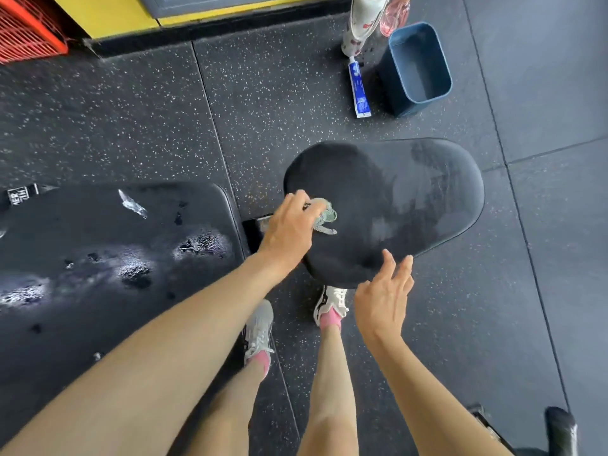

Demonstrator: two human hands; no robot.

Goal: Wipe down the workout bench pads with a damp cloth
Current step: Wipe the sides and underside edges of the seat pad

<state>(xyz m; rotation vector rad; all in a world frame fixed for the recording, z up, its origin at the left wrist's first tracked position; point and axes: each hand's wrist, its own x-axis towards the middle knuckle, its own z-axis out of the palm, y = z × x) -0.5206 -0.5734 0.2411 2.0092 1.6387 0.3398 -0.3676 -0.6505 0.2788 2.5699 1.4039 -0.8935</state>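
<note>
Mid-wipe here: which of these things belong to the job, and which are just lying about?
Job: cloth, gripped by left hand; seat pad; back pad.
Lying about, untouched: blue bin; tube; patterned bottle; red crate.

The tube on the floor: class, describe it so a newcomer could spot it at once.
Find the blue bin on the floor beyond the oval pad. The tube lies flat just left of it. Unlike the upright bottles behind, it is slim, blue and white.
</note>
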